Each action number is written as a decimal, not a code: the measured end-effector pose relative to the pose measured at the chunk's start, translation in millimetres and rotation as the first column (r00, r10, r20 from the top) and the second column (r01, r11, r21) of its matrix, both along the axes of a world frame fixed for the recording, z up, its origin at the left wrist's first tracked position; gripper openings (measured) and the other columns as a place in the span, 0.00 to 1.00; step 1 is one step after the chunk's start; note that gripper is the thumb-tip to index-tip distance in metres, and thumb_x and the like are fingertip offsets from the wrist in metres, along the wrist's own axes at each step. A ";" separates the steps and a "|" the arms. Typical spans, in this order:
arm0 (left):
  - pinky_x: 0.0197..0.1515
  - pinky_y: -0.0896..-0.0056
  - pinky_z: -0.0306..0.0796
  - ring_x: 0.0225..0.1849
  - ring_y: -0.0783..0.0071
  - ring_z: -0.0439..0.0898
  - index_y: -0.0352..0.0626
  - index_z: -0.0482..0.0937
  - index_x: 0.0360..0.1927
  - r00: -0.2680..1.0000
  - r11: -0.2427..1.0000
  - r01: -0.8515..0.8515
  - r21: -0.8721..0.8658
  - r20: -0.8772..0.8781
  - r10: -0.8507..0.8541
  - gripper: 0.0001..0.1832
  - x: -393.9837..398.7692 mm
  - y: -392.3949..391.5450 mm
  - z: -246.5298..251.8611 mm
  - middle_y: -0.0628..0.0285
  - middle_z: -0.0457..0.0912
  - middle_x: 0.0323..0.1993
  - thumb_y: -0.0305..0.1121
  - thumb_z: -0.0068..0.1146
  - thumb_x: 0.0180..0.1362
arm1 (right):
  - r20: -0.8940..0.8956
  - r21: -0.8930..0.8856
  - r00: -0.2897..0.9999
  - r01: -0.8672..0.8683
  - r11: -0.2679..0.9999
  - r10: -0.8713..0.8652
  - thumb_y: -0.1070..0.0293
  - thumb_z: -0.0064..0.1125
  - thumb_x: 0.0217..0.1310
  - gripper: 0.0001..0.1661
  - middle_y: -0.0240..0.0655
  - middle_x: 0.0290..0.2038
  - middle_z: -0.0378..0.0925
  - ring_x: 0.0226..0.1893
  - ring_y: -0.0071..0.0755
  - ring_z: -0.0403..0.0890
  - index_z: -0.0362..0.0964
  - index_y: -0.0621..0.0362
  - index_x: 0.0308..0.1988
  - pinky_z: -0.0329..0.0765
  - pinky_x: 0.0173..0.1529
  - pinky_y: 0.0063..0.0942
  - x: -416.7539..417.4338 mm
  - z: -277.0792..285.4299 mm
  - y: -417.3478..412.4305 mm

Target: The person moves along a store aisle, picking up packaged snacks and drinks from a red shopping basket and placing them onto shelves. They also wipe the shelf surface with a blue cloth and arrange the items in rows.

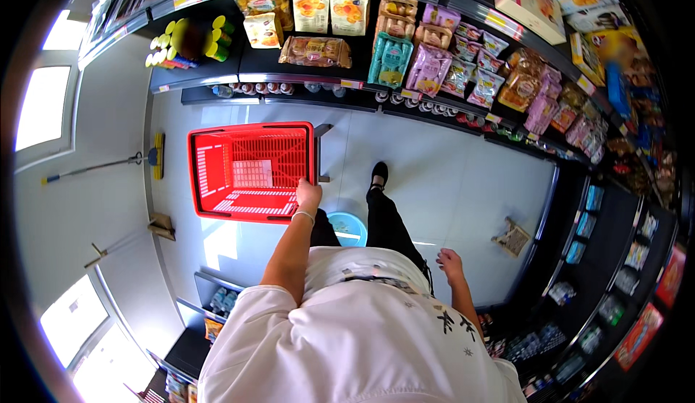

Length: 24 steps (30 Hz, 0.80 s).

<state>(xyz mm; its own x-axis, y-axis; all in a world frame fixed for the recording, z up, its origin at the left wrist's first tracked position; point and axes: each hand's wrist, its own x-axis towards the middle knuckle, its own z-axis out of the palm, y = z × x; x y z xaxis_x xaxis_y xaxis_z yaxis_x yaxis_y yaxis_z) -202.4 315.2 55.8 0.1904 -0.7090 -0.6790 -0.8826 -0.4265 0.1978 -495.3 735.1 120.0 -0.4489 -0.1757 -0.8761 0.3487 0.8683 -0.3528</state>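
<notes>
My left hand [308, 195] grips the near right rim of a red plastic shopping basket [251, 172]. A sheet of pink and white labels [252, 173] lies on the basket floor. Beneath the basket, a stool or stand [320, 153] shows only in part at its right side. My right hand [449, 264] hangs low at my right side, fingers slightly curled, with nothing seen in it. Between my legs stands a light blue plastic basin [347, 228], partly hidden by my trousers and shirt.
Ahead runs a black store shelf [260, 62] with snack packets and bottles. More shelving [602, 229] curves along the right. On the floor at right stands a small wooden stool [512, 237]. A mop [156, 156] and a dustpan [162, 226] stand by the left wall.
</notes>
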 end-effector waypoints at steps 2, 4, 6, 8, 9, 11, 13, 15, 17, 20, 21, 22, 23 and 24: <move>0.55 0.52 0.74 0.52 0.45 0.81 0.40 0.75 0.55 0.995 0.992 -0.096 -0.076 0.011 0.098 0.23 -2.1 1.5 -17.8 0.42 0.82 0.47 0.33 0.57 0.54 | 0.001 0.061 1.000 -0.013 0.998 0.013 0.65 0.59 0.64 0.20 0.34 0.44 0.82 0.40 0.31 0.83 0.73 0.55 0.55 0.76 0.42 0.33 -41.5 10.9 13.7; 0.54 0.54 0.75 0.51 0.47 0.81 0.41 0.76 0.55 0.990 0.990 -0.139 -0.022 -0.020 0.138 0.23 -12.8 -1.5 -8.9 0.44 0.83 0.46 0.31 0.57 0.54 | -0.028 0.106 0.999 -0.027 0.994 0.030 0.66 0.60 0.63 0.20 0.33 0.43 0.81 0.39 0.30 0.82 0.73 0.56 0.54 0.76 0.41 0.32 -78.0 18.7 17.5; 0.53 0.53 0.76 0.49 0.47 0.82 0.42 0.77 0.55 0.997 0.991 -0.057 -0.119 0.038 0.062 0.23 -14.2 9.0 -12.6 0.44 0.84 0.43 0.26 0.56 0.52 | -0.054 0.125 0.997 -0.046 0.991 0.053 0.66 0.60 0.63 0.20 0.32 0.42 0.81 0.38 0.29 0.82 0.73 0.56 0.54 0.76 0.40 0.30 -108.1 24.2 11.7; 0.52 0.52 0.76 0.49 0.47 0.82 0.43 0.76 0.56 0.998 0.986 -0.060 -0.154 -0.027 0.056 0.24 -3.9 13.4 -26.8 0.44 0.84 0.42 0.25 0.56 0.51 | -0.053 0.099 0.996 -0.070 0.993 0.076 0.66 0.59 0.63 0.20 0.32 0.42 0.81 0.38 0.29 0.82 0.73 0.56 0.54 0.76 0.39 0.29 -127.5 21.8 2.3; 0.52 0.51 0.76 0.49 0.46 0.82 0.44 0.77 0.56 0.994 0.981 -0.106 -0.162 -0.052 0.099 0.25 -8.1 15.4 -24.5 0.43 0.84 0.42 0.24 0.56 0.51 | -0.041 0.070 0.995 -0.091 0.993 0.094 0.66 0.59 0.63 0.21 0.32 0.42 0.81 0.38 0.28 0.82 0.72 0.56 0.55 0.75 0.39 0.28 -134.6 17.7 -2.6; 0.52 0.52 0.76 0.48 0.45 0.82 0.44 0.78 0.53 0.995 0.980 -0.094 -0.178 -0.059 0.085 0.23 -10.3 16.7 -23.6 0.43 0.84 0.42 0.24 0.56 0.51 | 0.005 0.049 0.987 -0.163 0.985 0.163 0.65 0.59 0.63 0.21 0.32 0.43 0.81 0.38 0.28 0.82 0.72 0.56 0.55 0.75 0.38 0.28 -143.8 8.9 -22.6; 0.52 0.52 0.75 0.48 0.44 0.81 0.42 0.79 0.51 0.993 0.977 -0.095 -0.193 -0.081 0.081 0.20 -15.9 18.9 -22.1 0.42 0.83 0.43 0.23 0.55 0.52 | 0.060 0.068 0.965 -0.260 0.963 0.256 0.64 0.60 0.63 0.22 0.33 0.44 0.82 0.39 0.28 0.82 0.72 0.56 0.56 0.76 0.39 0.27 -141.7 2.7 -55.9; 0.52 0.52 0.75 0.48 0.44 0.81 0.41 0.79 0.49 0.987 0.974 -0.114 -0.196 -0.131 0.089 0.19 -16.6 20.0 -17.9 0.42 0.83 0.42 0.21 0.55 0.52 | 0.099 0.065 0.916 -0.396 0.916 0.389 0.63 0.59 0.63 0.22 0.33 0.45 0.82 0.40 0.28 0.83 0.71 0.57 0.56 0.76 0.39 0.27 -136.0 1.1 -100.5; 0.51 0.52 0.76 0.48 0.44 0.81 0.39 0.78 0.46 0.987 0.977 -0.089 -0.192 -0.148 0.061 0.16 -14.3 21.2 -18.3 0.43 0.83 0.41 0.20 0.55 0.51 | 0.101 0.026 0.843 -0.534 0.845 0.529 0.62 0.58 0.65 0.23 0.34 0.47 0.82 0.41 0.29 0.83 0.71 0.58 0.57 0.76 0.41 0.27 -134.2 5.8 -150.3; 0.49 0.52 0.77 0.46 0.45 0.81 0.39 0.75 0.43 0.985 0.971 -0.070 -0.227 -0.172 0.031 0.16 -9.4 24.9 -17.7 0.43 0.81 0.42 0.20 0.57 0.48 | 0.026 -0.053 0.761 -0.647 0.761 0.649 0.62 0.57 0.66 0.22 0.35 0.47 0.82 0.42 0.28 0.83 0.71 0.58 0.56 0.76 0.41 0.26 -136.8 9.6 -223.4; 0.50 0.53 0.76 0.47 0.45 0.81 0.38 0.74 0.44 0.985 0.970 -0.076 -0.230 -0.169 0.037 0.17 -8.5 26.9 -20.1 0.43 0.81 0.43 0.19 0.58 0.47 | 0.002 -0.076 0.753 -0.657 0.751 0.659 0.62 0.57 0.66 0.22 0.35 0.47 0.82 0.42 0.28 0.83 0.71 0.58 0.56 0.75 0.41 0.25 -135.0 13.9 -245.5; 0.53 0.53 0.75 0.50 0.45 0.79 0.38 0.73 0.44 0.980 0.974 -0.086 -0.209 -0.193 0.045 0.19 -8.5 28.3 -21.2 0.43 0.80 0.45 0.19 0.58 0.46 | -0.027 -0.096 0.741 -0.670 0.736 0.671 0.63 0.57 0.66 0.22 0.35 0.47 0.82 0.42 0.28 0.83 0.71 0.59 0.56 0.75 0.41 0.25 -135.6 19.6 -269.6; 0.55 0.53 0.74 0.51 0.44 0.78 0.37 0.73 0.45 0.980 0.978 -0.079 -0.193 -0.195 0.040 0.19 -6.0 27.0 -22.8 0.44 0.80 0.46 0.19 0.59 0.46 | -0.056 -0.118 0.729 -0.683 0.721 0.682 0.63 0.57 0.66 0.22 0.36 0.47 0.82 0.42 0.28 0.83 0.71 0.59 0.56 0.75 0.41 0.24 -134.2 25.3 -293.1; 0.56 0.53 0.72 0.52 0.44 0.78 0.37 0.73 0.45 0.980 0.983 -0.072 -0.172 -0.198 0.037 0.20 -5.2 26.5 -25.4 0.44 0.79 0.47 0.19 0.59 0.46 | -0.065 -0.134 0.713 -0.699 0.702 0.698 0.63 0.57 0.66 0.21 0.36 0.47 0.82 0.42 0.27 0.83 0.71 0.59 0.56 0.75 0.40 0.24 -133.0 29.3 -311.2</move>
